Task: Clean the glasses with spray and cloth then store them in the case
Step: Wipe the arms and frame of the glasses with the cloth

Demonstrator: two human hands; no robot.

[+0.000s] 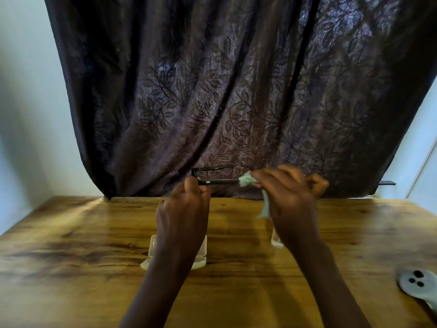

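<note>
Black-framed glasses (212, 175) are held up above the wooden table (71, 245), in front of the curtain. My left hand (183, 209) pinches the frame near its left hinge. My right hand (290, 197) is closed on a pale green cloth (247, 179), which is pressed around the near temple arm; a tail of the cloth hangs below the hand. An open translucent case (201, 254) lies on the table under my left forearm, mostly hidden. A small clear spray bottle (276, 240) stands behind my right wrist, partly hidden.
A dark leaf-patterned curtain (236, 91) hangs behind the table's far edge. A grey device with black buttons (416, 282) lies at the table's right edge. Pale walls flank the curtain on both sides.
</note>
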